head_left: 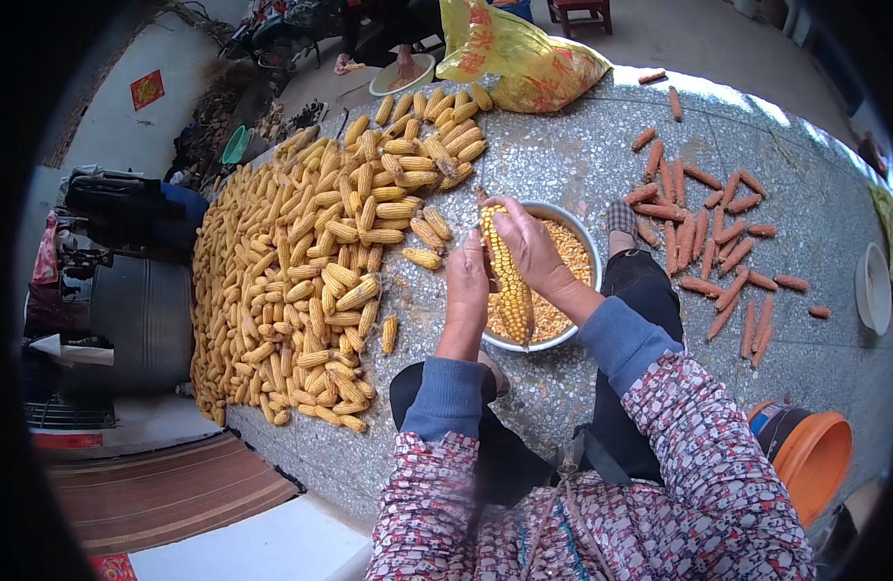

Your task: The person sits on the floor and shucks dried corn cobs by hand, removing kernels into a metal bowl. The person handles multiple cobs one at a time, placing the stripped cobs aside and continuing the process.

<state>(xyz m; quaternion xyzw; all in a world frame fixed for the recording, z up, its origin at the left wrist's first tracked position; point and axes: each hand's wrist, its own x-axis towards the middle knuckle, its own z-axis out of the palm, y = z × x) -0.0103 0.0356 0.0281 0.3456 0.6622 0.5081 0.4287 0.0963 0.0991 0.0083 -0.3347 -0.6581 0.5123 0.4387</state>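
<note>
A dried ear of yellow corn (510,287) is held between both hands, above a round metal basin (597,250). Loose corn kernels (555,319) fill the lower part of the basin. My right hand (530,247) grips the ear's far half from the right, thumb lying across the kernels. On the ear's left side, my left hand (467,276) holds it with the thumb up near the far end; its fingers are mostly hidden. The near tip of the ear points towards me over the basin. Most kernel rows still sit on the cob.
A large heap of corn ears (294,290) spreads on the left. Bare reddish cobs (697,232) lie scattered on the terrazzo floor at right. A yellow woven sack (541,72) sits ahead, beside another person's hand (406,65) in a bowl (377,88). An orange bucket (817,457) lies near right.
</note>
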